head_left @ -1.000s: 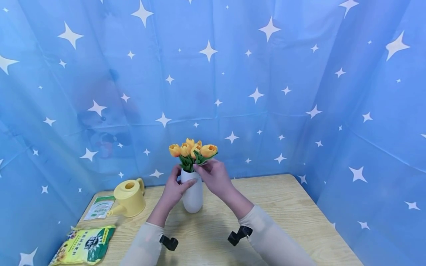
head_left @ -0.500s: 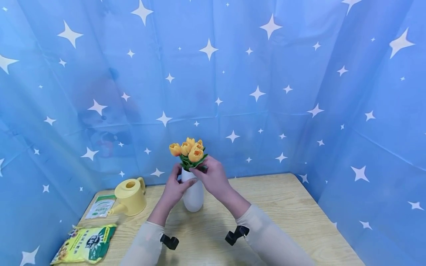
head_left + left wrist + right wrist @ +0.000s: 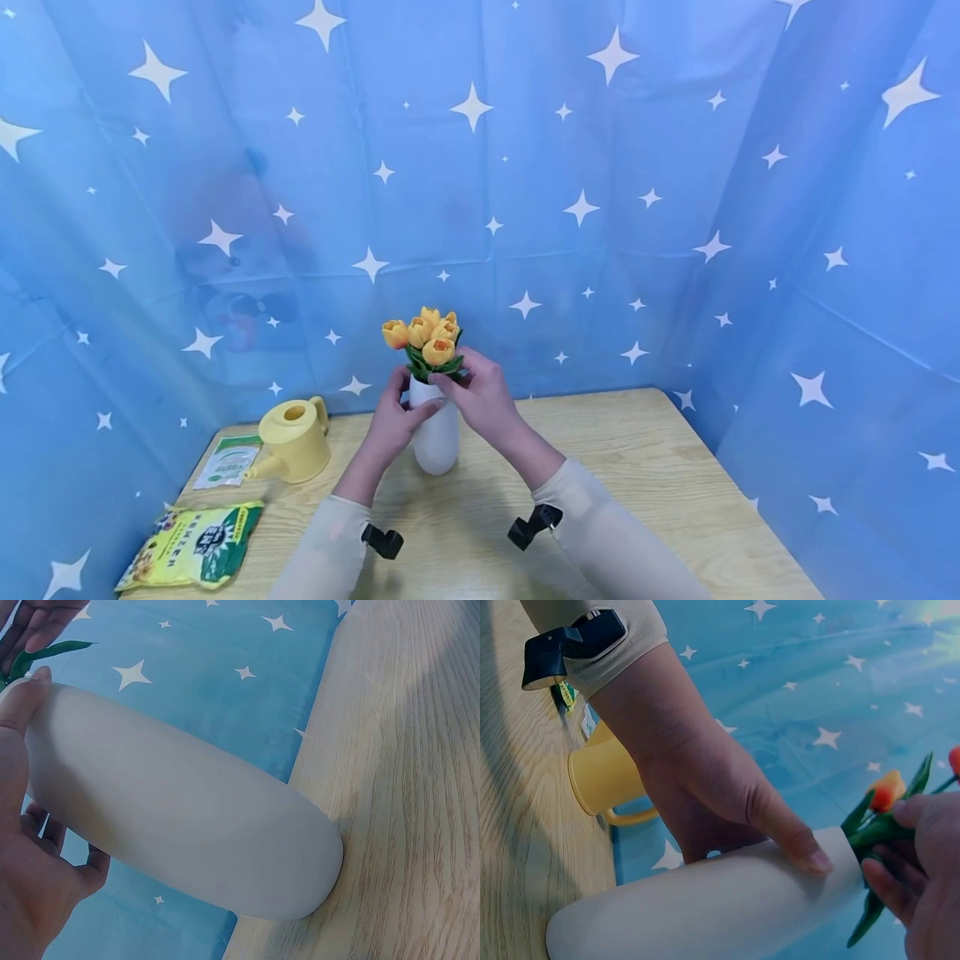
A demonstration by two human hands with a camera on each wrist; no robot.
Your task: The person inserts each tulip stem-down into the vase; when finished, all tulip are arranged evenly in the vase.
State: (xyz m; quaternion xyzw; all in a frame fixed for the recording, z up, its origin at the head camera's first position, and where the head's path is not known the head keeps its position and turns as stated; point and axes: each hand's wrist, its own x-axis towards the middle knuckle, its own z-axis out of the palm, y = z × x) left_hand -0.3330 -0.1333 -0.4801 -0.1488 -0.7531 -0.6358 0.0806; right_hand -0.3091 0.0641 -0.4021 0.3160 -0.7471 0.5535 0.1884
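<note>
A white vase [image 3: 437, 446] stands on the wooden table with several orange-yellow tulips [image 3: 418, 332] in its mouth. My left hand [image 3: 392, 421] grips the vase near its top, thumb [image 3: 804, 851] across the near side and fingers round the other. At the rim, my right hand [image 3: 486, 402] pinches a tulip by its green leaves and stem [image 3: 877, 831]; that bloom [image 3: 438, 351] sits lowest and nearest. In the left wrist view the vase [image 3: 180, 802] fills the middle, and its base meets the table. The stems inside the vase are hidden.
A yellow watering can [image 3: 294, 442] stands at the table's left, beside a green-and-white packet [image 3: 228, 462]. Closer lies a yellow-green bag [image 3: 191, 550] with printing. A blue star-patterned curtain [image 3: 525, 208] hangs behind and along both sides of the table [image 3: 637, 483].
My right hand has moved left and slightly inward, bringing its tulip from the bouquet's right side to its front, close against the other blooms. My left hand keeps its grip on the vase.
</note>
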